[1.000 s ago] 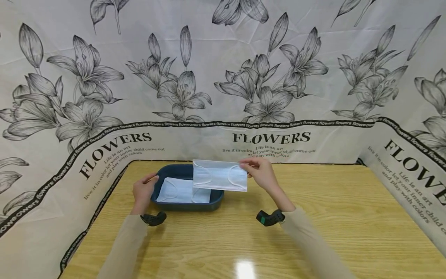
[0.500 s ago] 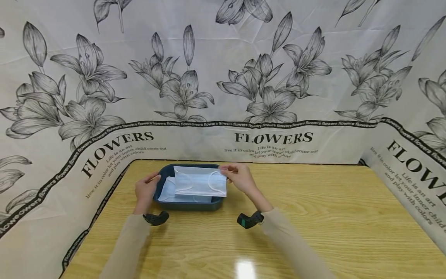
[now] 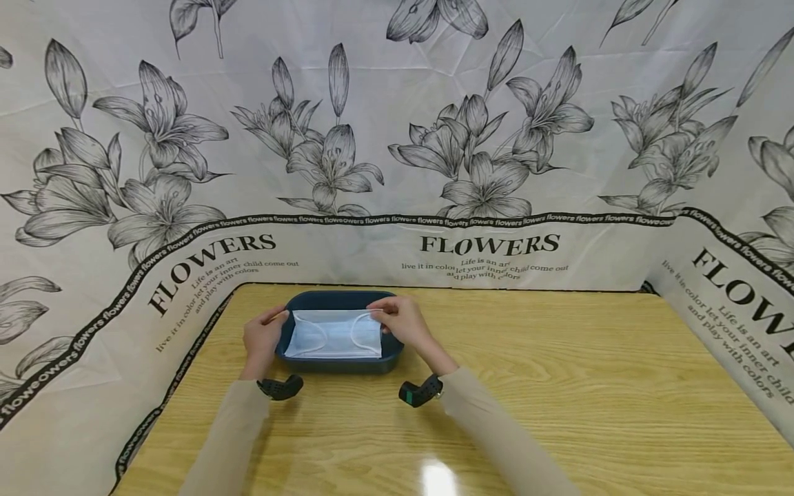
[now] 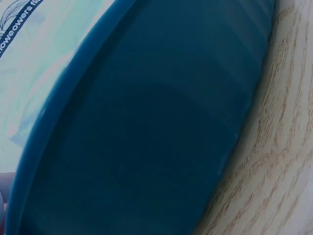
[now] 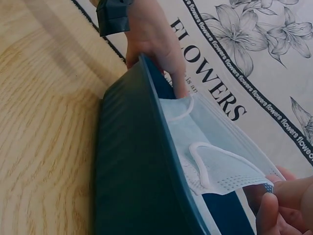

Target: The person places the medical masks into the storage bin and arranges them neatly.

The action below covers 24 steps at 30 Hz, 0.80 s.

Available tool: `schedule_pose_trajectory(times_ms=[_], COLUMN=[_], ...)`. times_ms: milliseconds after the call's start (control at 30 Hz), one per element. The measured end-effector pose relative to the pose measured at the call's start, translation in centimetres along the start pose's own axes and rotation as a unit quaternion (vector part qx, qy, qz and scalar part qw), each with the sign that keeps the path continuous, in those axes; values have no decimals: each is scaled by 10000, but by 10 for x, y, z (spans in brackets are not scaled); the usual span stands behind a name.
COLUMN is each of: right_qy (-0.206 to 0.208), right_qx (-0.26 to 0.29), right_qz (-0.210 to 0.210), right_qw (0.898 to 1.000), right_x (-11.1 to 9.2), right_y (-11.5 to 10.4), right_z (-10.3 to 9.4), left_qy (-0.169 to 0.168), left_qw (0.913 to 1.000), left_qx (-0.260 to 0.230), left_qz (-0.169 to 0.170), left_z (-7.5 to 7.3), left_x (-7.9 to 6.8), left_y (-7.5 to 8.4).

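A pale blue face mask (image 3: pixel 335 335) with white ear loops lies flat inside a dark blue plastic bin (image 3: pixel 338 367) in the head view. My right hand (image 3: pixel 404 321) pinches the mask at its right end between thumb and fingers, over the bin's right side. At the left, my left hand (image 3: pixel 262 339) holds the bin's rim, its thumb inside the wall. The right wrist view shows the mask (image 5: pixel 226 166) sloping down into the bin, its near edge still between my fingertips. Masks beneath it are mostly hidden. The bin's wall (image 4: pixel 146 127) fills most of the left wrist view.
The bin stands on a light wood-grain table (image 3: pixel 558 386), towards its back left. A white cloth (image 3: pixel 484 179) printed with flowers and lettering rises behind the table and along both sides. Each wrist wears a black camera strap (image 3: pixel 282 388).
My right hand has carried the mask leftwards and down, from above the bin's right edge to inside it, over the masks there. The left hand has stayed on the rim.
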State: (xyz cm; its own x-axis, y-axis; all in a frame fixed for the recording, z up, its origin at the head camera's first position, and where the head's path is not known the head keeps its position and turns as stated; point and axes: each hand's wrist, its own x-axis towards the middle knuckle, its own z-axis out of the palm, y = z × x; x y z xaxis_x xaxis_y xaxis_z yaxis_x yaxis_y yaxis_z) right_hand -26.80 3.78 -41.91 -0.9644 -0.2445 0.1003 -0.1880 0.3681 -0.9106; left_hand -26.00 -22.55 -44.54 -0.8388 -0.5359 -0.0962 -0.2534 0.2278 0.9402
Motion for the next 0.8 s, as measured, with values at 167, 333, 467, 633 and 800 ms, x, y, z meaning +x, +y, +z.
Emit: schedule_pose_trajectory(times_ms=[167,333,467,633,800], right_qy=[0,-28,4,147,298], right_qx=[83,-156,-502,-1441,-2375], right_qz=[69,-7,-34,-413,-763], right_qw=[9999,9999,9987,9886,9679], right_x=[2,3,5,7,8], right_y=[1,2,3,3,2], right_z=[7,11,13,16,16], left_qy=[-7,-16,-34,-20,-8], left_qw=[10000,9999,9999,9999,9999], left_qx=[-57,-101,-96,28,46], left_qz=[-67,-68,-70,-116,-136], left_z=[0,1,2,1,1], left_x=[1,1,2,2,2], left_y=[-1,-1,-1,-2,-2])
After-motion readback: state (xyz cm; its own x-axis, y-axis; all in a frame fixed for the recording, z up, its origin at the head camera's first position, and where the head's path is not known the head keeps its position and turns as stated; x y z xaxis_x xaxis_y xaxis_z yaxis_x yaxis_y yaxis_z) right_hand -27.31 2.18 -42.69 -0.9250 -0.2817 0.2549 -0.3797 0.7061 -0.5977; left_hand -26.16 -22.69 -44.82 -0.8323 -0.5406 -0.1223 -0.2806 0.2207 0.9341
